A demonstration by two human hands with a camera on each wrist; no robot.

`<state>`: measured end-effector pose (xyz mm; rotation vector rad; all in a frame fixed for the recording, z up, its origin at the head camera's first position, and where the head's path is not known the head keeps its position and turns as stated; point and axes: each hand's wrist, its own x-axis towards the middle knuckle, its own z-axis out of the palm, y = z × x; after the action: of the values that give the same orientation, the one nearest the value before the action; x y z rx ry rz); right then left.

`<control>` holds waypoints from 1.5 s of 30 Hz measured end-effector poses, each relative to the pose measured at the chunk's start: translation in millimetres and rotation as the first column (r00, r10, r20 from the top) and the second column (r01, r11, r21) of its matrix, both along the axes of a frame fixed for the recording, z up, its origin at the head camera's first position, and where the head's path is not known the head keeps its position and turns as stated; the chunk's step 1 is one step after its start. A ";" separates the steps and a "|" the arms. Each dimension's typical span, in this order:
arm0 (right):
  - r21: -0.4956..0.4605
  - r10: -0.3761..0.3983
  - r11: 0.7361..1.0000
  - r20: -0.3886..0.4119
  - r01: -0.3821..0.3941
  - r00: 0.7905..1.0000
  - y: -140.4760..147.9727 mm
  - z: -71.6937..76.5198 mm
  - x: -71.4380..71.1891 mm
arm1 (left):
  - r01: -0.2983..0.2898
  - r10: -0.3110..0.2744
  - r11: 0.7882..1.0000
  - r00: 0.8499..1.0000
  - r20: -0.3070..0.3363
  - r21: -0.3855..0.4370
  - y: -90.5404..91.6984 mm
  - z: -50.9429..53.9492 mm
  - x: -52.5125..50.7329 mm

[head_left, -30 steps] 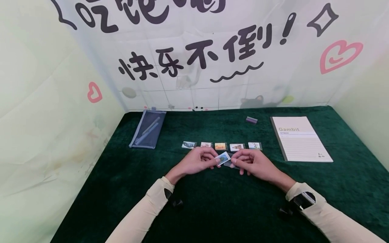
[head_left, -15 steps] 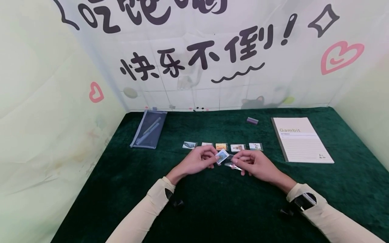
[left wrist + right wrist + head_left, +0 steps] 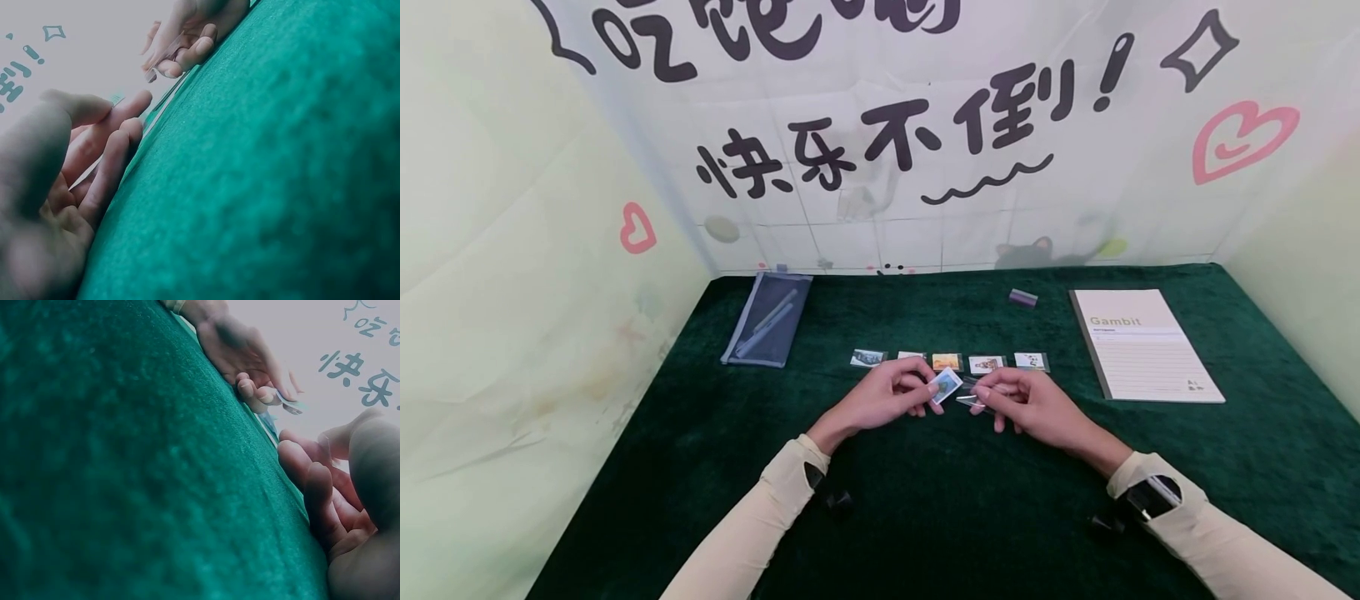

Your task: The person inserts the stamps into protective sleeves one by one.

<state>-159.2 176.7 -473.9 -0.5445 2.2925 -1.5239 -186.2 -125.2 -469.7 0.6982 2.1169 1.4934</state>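
My left hand (image 3: 886, 397) pinches a small stamp (image 3: 947, 387) with a white border and a blue-green picture, thumb on top. In the right wrist view the stamp (image 3: 292, 404) tilts up from the fingertips. Between thumb and fingers, my right hand (image 3: 1032, 405) holds a clear plastic sleeve (image 3: 973, 402), just right of the stamp and apart from it. Beyond both hands lies a row of several small picture stamps, among them a grey one (image 3: 868, 358), an orange one (image 3: 946, 362) and one at the right end (image 3: 1030, 361). The left hand partly hides one of them.
A blue mesh zip pouch (image 3: 767, 321) with pens lies at the back left of the dark green cloth (image 3: 955, 517). A small purple block (image 3: 1022, 297) sits at the back, and a white notebook (image 3: 1150, 358) at the right. A printed curtain (image 3: 880, 217) closes off the back.
The stamp and the clear sleeve overlapped or nearly touched a second ago; now a small gap separates them. The stamp has tilted and shifted slightly left, while the hands stay nearly in place.
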 end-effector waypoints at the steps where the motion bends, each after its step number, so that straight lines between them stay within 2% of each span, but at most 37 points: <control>1: 0.000 0.000 1.000 0.001 0.000 1.000 -0.2 0.1 0.1 | 0.003 -0.003 1.000 1.000 0.009 -0.003 -0.4 0.3 -0.2; 12: 0.009 -0.022 1.000 0.019 0.022 1.000 0.6 -1.4 -0.3 | 0.029 -0.027 0.999 0.997 0.070 -0.029 -0.8 3.9 -3.0; 14: 0.004 -0.022 1.000 0.019 0.022 1.000 0.9 -1.8 -0.4 | 0.038 -0.036 0.999 0.997 0.063 -0.034 -0.3 7.3 -2.3; 20: -0.010 -0.010 1.000 0.017 0.010 1.000 1.1 -0.5 -0.3 | 0.062 -0.061 0.998 0.997 0.037 -0.030 1.0 28.6 7.6; 24: -0.007 -0.006 1.000 0.020 0.006 1.000 0.9 0.3 -0.4 | 0.075 -0.075 0.997 0.997 0.027 -0.021 1.5 31.9 9.6; 32: -0.011 -0.006 1.000 0.017 0.006 1.000 1.5 -0.5 -0.5 | 0.081 -0.081 0.997 0.996 0.030 -0.012 1.7 28.7 8.3; 39: -0.006 -0.016 1.000 0.013 0.016 1.000 2.0 -1.4 -0.9 | 0.076 -0.076 0.997 0.997 -0.005 0.022 -1.7 -2.3 -3.5; 45: -0.002 -0.002 1.000 0.002 0.002 1.000 2.0 -1.4 -1.3 | 0.063 -0.063 0.998 0.997 0.034 0.005 -2.0 0.2 -2.8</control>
<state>-160.5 178.7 -475.3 -0.5412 2.2913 -1.5270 -189.0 -127.2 -469.5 0.7285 2.0481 1.4661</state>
